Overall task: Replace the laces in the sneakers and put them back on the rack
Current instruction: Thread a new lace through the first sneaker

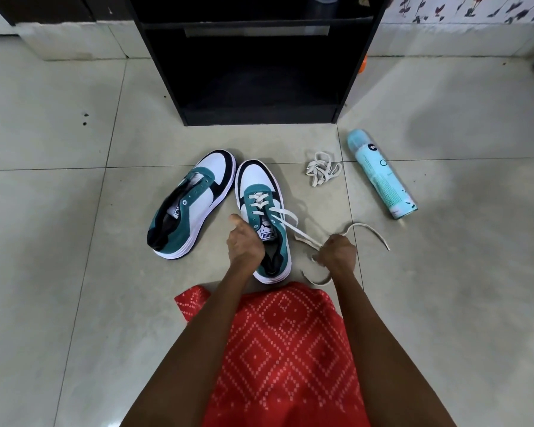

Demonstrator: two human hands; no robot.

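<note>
Dim, diffuse indoor light with a cool greenish cast. The glossy floor tiles (59,226) show a faint sheen and broad soft shadows, deepest at right. The black rack (259,114) interior loses detail. Wide-angle distortion bows tile joints near the edges; centre sharp.

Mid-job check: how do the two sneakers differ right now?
The laced sneaker carries a white lace through its front eyelets; the unlaced sneaker has none. The left hand holds the laced sneaker; the unlaced sneaker lies untouched beside it. Both are teal, white and black, on the floor.
</note>
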